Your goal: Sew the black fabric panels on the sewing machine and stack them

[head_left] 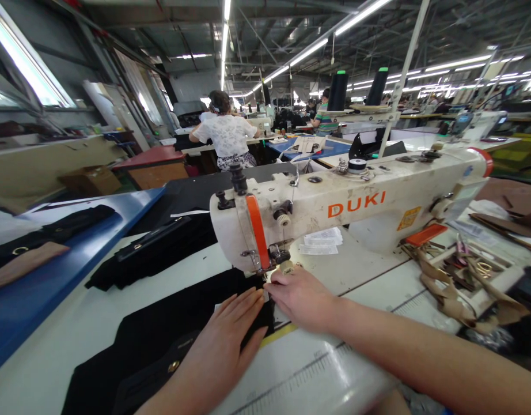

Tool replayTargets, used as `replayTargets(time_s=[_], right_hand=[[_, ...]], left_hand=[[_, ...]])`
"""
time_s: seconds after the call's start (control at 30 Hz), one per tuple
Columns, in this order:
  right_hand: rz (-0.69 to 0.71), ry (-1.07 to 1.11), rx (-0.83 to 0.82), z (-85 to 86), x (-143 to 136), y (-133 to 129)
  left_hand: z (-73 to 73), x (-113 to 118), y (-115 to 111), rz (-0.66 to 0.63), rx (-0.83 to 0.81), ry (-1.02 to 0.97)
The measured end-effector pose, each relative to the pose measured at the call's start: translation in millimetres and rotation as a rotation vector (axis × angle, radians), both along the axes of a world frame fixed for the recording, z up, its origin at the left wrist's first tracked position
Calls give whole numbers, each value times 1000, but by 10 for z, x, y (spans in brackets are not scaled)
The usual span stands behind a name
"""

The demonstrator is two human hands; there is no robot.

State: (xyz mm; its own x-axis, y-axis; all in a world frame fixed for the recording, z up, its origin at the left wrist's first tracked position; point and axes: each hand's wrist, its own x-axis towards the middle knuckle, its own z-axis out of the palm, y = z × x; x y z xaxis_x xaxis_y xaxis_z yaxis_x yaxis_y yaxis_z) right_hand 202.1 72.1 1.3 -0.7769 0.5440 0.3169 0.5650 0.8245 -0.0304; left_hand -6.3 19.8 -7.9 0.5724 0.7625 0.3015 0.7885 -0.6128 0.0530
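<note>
Handwork at a sewing machine, with black fabric spread on the white tabletop and reaching to the presser foot; with left hand laid flat on that fabric, fingers straight and close together, thumb apart; with right hand bent beside the foot, fingertips near a small white piece, grip impossible to tell

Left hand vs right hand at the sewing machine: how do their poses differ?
Left hand: fingers nearly straight, thumb spread out to the side. Right hand: fingers bent.
Left hand lies over the black fabric; right hand is by that fabric's right edge, closer in under the arm of the sewing machine.
Shared: both bare, backs up, fingertips near each other.
</note>
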Motion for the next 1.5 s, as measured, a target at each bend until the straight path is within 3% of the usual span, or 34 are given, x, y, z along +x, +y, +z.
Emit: replayTargets(time_s=[0.5,0.9,1.5], right_hand=[[-1,15,5,-35,-5,8],[-23,7,22,-73,-6,44],[6,6,-1,-62,3,3]], left_hand=[[0,75,22,53,-2,26],[-37,62,118,58,-23,-62],[-17,67,137,31,26,23]])
